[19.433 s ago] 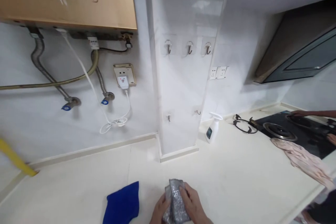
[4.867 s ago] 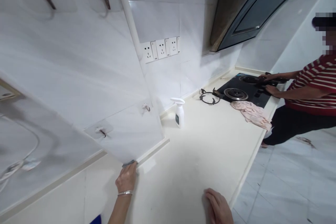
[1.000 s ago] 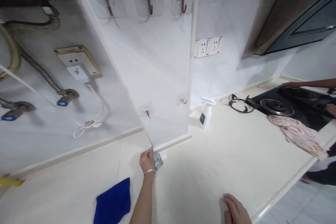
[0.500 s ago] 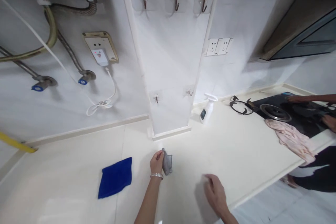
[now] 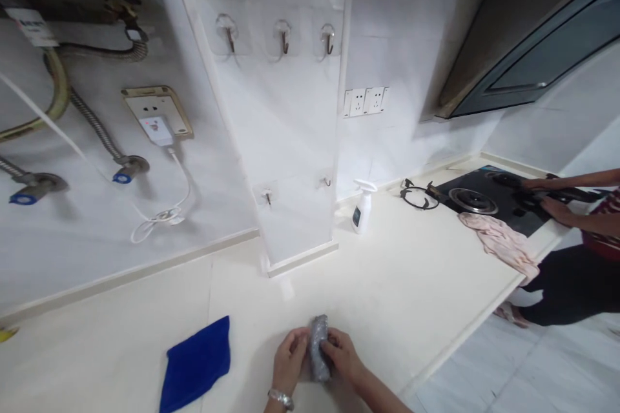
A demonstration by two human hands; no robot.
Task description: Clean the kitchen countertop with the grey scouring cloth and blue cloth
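My left hand (image 5: 289,361), with a silver bracelet at the wrist, is closed on the left side of a small grey crinkled roll (image 5: 320,345). The roll has a slight shine, like thin plastic, and stands roughly lengthwise away from me, just over the pale counter (image 5: 392,297). From the other side, my right hand (image 5: 345,358) grips it with the thumb across its face. A blue cloth (image 5: 196,361) lies flat on the counter to the left of both hands.
A white spray bottle (image 5: 361,210) stands by the wall pillar. Farther right are a black pan support (image 5: 419,198), a pink cloth (image 5: 498,242) over the counter edge, and a black gas stove (image 5: 484,190). Another person's hands (image 5: 557,210) are at the stove.
My right hand has come in from the right and taken hold of the grey roll, which my left hand held alone. The view has shifted right; the other person's hands have come closer together.
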